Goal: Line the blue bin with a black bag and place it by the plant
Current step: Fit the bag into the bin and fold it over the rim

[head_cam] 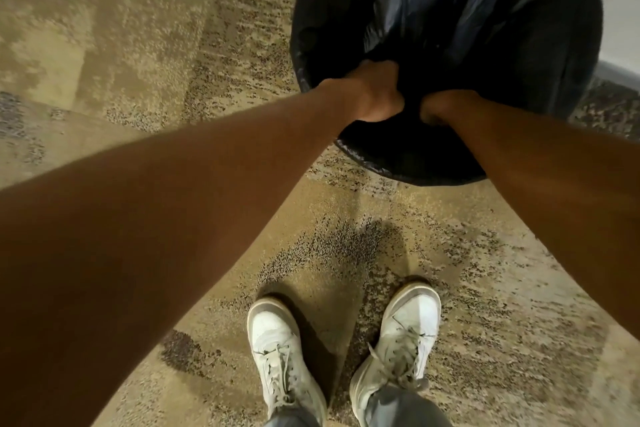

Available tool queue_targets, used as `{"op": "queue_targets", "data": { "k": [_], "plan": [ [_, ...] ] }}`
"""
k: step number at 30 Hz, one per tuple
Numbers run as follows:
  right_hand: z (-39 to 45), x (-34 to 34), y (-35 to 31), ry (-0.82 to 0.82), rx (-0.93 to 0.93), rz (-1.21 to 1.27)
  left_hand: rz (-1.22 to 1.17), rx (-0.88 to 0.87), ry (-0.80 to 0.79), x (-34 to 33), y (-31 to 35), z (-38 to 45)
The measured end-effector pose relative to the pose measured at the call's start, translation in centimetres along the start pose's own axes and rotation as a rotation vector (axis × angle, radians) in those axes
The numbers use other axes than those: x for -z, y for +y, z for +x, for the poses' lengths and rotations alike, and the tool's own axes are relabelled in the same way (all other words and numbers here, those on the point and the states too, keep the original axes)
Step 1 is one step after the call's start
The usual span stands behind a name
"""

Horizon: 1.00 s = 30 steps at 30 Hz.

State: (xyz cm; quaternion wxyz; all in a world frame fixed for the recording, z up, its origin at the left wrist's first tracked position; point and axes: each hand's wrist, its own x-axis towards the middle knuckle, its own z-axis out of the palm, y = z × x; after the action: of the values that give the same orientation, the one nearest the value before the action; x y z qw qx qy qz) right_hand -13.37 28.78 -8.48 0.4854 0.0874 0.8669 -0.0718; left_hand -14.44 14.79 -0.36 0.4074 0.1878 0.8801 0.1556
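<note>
A round bin stands on the carpet at the upper right, wholly covered by a shiny black bag (450, 3) that drapes over its rim and down the outside; no blue of the bin shows. My left hand (375, 94) is clenched on a bunch of the bag at the near rim. My right hand (436, 111) grips the bag right beside it, its fingers mostly hidden in the plastic. Both arms reach forward from the bottom corners. The plant is not in view.
Mottled beige and brown carpet (156, 45) covers the floor. A pale wall with a grey baseboard (620, 71) runs right behind the bin. My two white sneakers (343, 340) stand on the carpet a short step in front of the bin.
</note>
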Motion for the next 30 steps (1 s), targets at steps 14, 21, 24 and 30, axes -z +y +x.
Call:
{"op": "queue_targets", "data": {
  "k": [14, 21, 24, 30],
  "plan": [
    [-2.1, 6.8, -0.5, -0.037, -0.022, 1.467, 0.264, -0.131, -0.343, -0.8, 2.2, -1.4],
    [-6.0, 6.0, 0.5, -0.056, 0.019, 1.741, -0.068, -0.211, 0.111, 1.4, 1.2, -4.2],
    [-8.2, 6.1, 0.1, 0.019, 0.156, 1.456, -0.159, -0.220, 0.461, 2.4, -0.7, -5.8],
    [-9.1, 10.0, -3.1, 0.192, 0.182, 1.014, -0.120, 0.105, 0.859, 1.1, -2.5, -9.7]
  ]
}}
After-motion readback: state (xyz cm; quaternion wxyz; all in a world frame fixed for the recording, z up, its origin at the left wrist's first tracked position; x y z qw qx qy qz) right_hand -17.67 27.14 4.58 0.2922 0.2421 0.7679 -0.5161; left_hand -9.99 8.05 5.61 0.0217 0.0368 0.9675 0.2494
